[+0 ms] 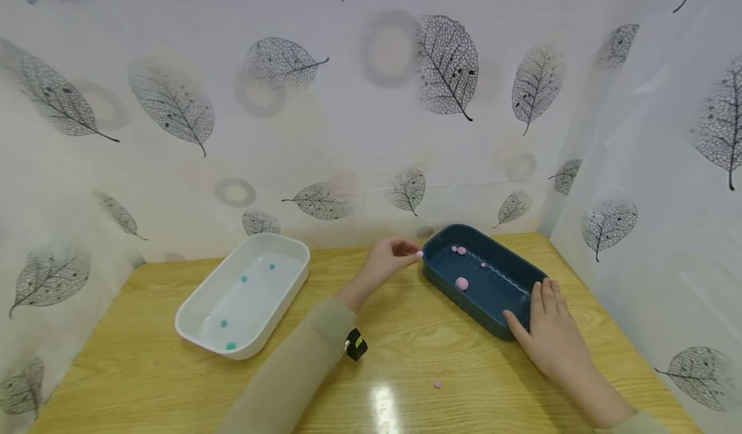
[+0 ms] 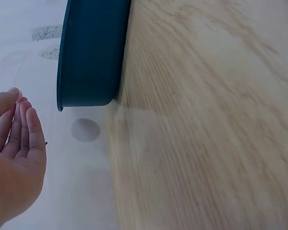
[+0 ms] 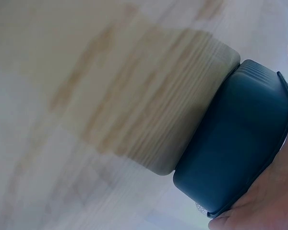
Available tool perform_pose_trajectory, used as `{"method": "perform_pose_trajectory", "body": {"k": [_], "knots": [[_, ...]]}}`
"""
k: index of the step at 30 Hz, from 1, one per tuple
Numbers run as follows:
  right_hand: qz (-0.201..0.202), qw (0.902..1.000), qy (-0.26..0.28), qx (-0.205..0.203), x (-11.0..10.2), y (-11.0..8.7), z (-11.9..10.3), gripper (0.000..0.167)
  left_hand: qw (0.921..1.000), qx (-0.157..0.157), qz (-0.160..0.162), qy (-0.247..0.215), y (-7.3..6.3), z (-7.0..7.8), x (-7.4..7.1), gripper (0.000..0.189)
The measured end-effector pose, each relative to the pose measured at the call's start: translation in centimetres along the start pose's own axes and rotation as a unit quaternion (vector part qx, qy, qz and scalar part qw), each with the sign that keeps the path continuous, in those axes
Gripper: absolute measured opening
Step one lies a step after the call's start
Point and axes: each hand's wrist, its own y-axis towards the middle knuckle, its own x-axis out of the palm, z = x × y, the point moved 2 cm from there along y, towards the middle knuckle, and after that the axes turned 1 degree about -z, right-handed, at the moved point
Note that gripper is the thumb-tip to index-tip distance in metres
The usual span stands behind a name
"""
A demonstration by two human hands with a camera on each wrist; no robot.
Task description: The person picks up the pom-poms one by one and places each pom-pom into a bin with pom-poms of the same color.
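Note:
Between thumb and fingertips, my left hand (image 1: 387, 261) pinches a small pink pom-pom (image 1: 420, 254) at the far left rim of a dark blue tray (image 1: 494, 292). In the left wrist view the left hand (image 2: 20, 153) is beside the tray's outer wall (image 2: 93, 52), thumb and fingertips together. My right hand (image 1: 555, 339) rests on the tray's near right corner, its fingers extended over the rim and the thumb at the near edge. Inside the tray are several pink pom-poms, the largest (image 1: 461, 284) near its left side. The right wrist view shows the tray's outer side (image 3: 235, 139).
A white tray (image 1: 301, 283) stands at the left with several teal pom-poms (image 1: 231, 346) in it. One pink pom-pom (image 1: 437, 384) lies on the wooden table (image 1: 371, 395) near the front. A leaf-patterned curtain (image 1: 359, 131) hangs behind and along the sides.

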Motion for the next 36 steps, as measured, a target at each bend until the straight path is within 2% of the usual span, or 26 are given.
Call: {"method": "perform_pose_trajectory", "body": {"k": [5, 12, 20, 25, 36], "knots": [[0.004, 1.0000, 0.002, -0.002, 0.1, 0.0, 0.0, 0.097, 0.9998, 0.014, -0.012, -0.004, 1.2, 0.8, 0.8, 0.021], [0.001, 1.0000, 0.002, -0.002, 0.2, 0.1, 0.1, 0.096, 0.9996, 0.020, 0.003, 0.020, 2.2, 1.1, 2.1, 0.017], [0.004, 1.0000, 0.002, -0.003, 0.1, 0.0, 0.0, 0.096, 0.9994, 0.011, 0.003, 0.033, 2.9, 1.5, 3.2, 0.017], [0.005, 1.0000, -0.001, -0.003, 0.1, 0.1, 0.0, 0.096, 0.9986, 0.017, 0.008, 0.050, 3.2, 1.7, 3.7, 0.016], [-0.019, 0.9998, -0.009, 0.007, -0.3, 0.2, -0.3, 0.098, 0.9984, 0.012, 0.010, 0.054, 3.9, 1.6, 4.7, 0.013]]}}
